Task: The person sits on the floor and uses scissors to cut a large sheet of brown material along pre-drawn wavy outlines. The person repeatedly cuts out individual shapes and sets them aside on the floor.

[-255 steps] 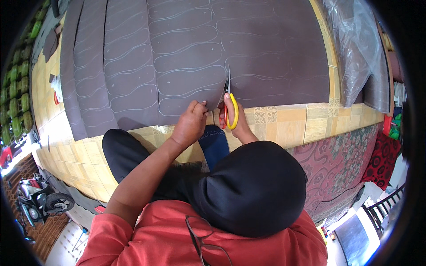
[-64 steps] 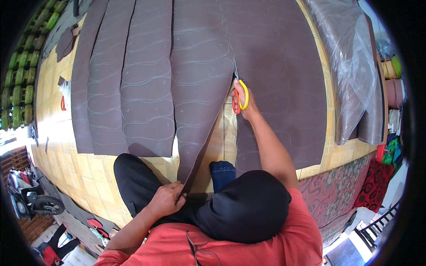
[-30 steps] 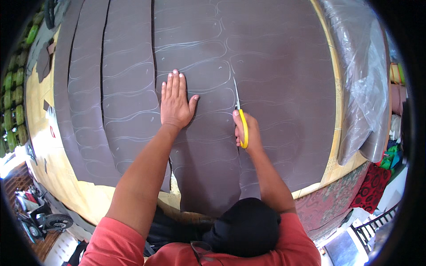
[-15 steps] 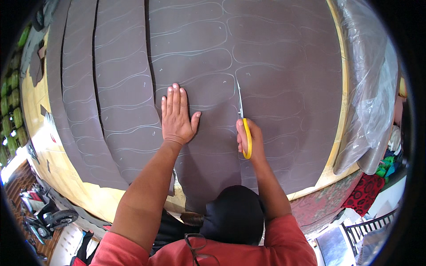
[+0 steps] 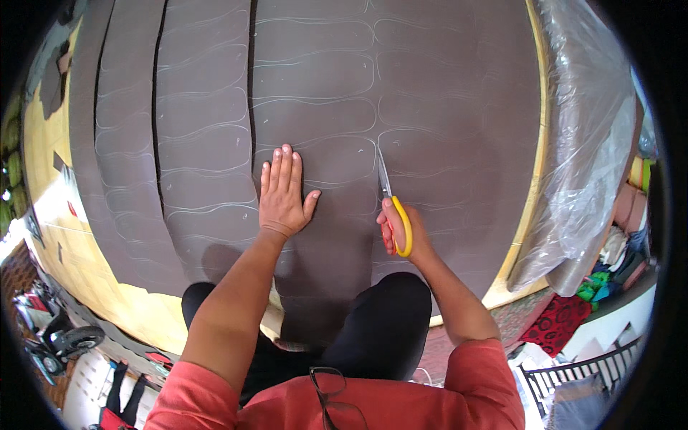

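A large dark brown sheet (image 5: pixel 444 93), marked with pale curved outlines in rows, lies spread before me. My left hand (image 5: pixel 283 204) is pressed flat on its middle strip, fingers together and pointing away, thumb out to the side. My right hand (image 5: pixel 410 233) is closed round the yellow handle of a pair of scissors (image 5: pixel 385 179). The blades point away from me along the line between two columns of outlines. A cut edge runs from the scissors back toward my knees. The lower blade is partly hidden by the sheet.
Separate long brown strips (image 5: pixel 129 143) lie side by side at the left. Clear plastic wrap (image 5: pixel 580 129) and a roll lie along the right table edge. The pale wooden table (image 5: pixel 147 304) shows at the rim. A toy-like motorbike (image 5: pixel 61 337) stands lower left, a black rail (image 5: pixel 580 369) lower right.
The whole view has shifted, so my knees show more. My right hand and the scissors have tilted slightly, the handle swinging outward. My left hand keeps its place on the sheet.
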`<state>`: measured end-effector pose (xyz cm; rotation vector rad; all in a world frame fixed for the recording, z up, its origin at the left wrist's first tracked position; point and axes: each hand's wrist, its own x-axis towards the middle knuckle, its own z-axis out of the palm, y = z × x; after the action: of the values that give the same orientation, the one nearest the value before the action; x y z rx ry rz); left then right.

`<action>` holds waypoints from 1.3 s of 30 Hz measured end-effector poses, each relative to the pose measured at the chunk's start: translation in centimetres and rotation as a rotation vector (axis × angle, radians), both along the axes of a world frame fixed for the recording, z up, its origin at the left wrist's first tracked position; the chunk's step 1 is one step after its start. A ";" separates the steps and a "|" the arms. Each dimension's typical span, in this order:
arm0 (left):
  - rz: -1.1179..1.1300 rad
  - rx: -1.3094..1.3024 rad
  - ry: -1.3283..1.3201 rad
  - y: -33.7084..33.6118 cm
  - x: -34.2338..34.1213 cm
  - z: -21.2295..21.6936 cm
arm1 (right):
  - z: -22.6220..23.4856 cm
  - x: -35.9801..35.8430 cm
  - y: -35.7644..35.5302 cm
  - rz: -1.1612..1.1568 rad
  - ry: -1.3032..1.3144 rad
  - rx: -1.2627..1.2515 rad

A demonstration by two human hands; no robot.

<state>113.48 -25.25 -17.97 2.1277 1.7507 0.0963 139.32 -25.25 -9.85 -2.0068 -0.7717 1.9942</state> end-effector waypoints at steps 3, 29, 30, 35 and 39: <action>0.000 -0.041 -0.015 0.4 0.2 0.2 | 0.3 0.9 0.6 0.078 -0.016 -0.073; 0.009 -0.071 0.047 -0.7 0.1 -0.9 | -4.0 -2.5 -0.3 -0.099 -0.161 0.282; 0.012 -0.074 0.044 -0.8 0.2 -0.9 | -3.8 -2.6 -0.3 -0.112 -0.166 0.267; -0.005 -0.051 0.053 -0.8 0.2 -0.8 | -3.5 -3.1 0.0 -0.159 -0.141 0.299; -0.001 -0.062 0.074 -0.6 0.1 -0.9 | -4.0 -3.0 0.9 -0.157 -0.140 0.317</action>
<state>113.62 -25.83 -18.84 2.1128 1.7705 -0.0365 136.30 -24.32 -13.86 -1.9645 -0.8673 1.5497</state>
